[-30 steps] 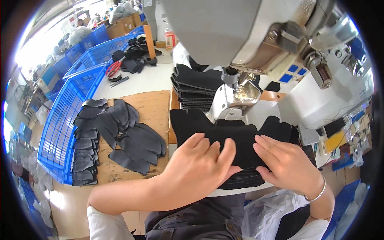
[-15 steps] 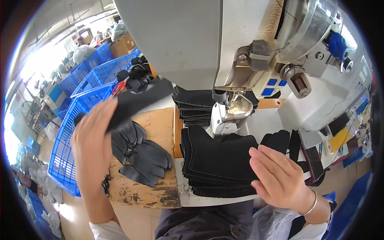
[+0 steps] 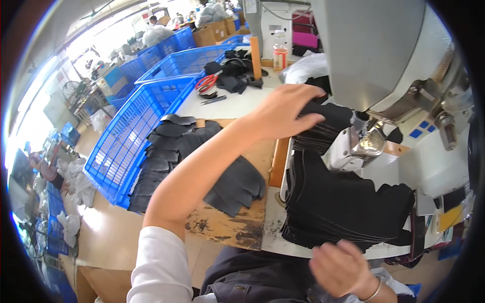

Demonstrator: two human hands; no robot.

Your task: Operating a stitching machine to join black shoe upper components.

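Note:
My left hand (image 3: 290,112) reaches across to a stack of black fabric pieces (image 3: 328,121) left of the sewing machine's head. Its thumb and fingers are apart at the stack's near-left end; whether they touch it I cannot tell. Low at the front, my right hand (image 3: 341,267) is open and slightly blurred, below a larger pile of black cut pieces (image 3: 343,202). That pile lies in front of the sewing machine (image 3: 384,45), beside its metal presser area. Dark grey curved pieces (image 3: 235,184) lie fanned on the wooden board (image 3: 227,227), partly behind my left forearm.
A blue plastic basket (image 3: 121,146) stands left of the board, with a row of overlapping grey pieces (image 3: 161,161) along it. Red-handled scissors (image 3: 206,83), a small metal tool (image 3: 213,100) and black scraps (image 3: 235,70) lie behind. A cardboard box (image 3: 108,283) stands lower left.
My left hand has moved from beside the basket to the back stack, and the black piece it held is gone from it. My right hand has dropped lower. The view has turned left.

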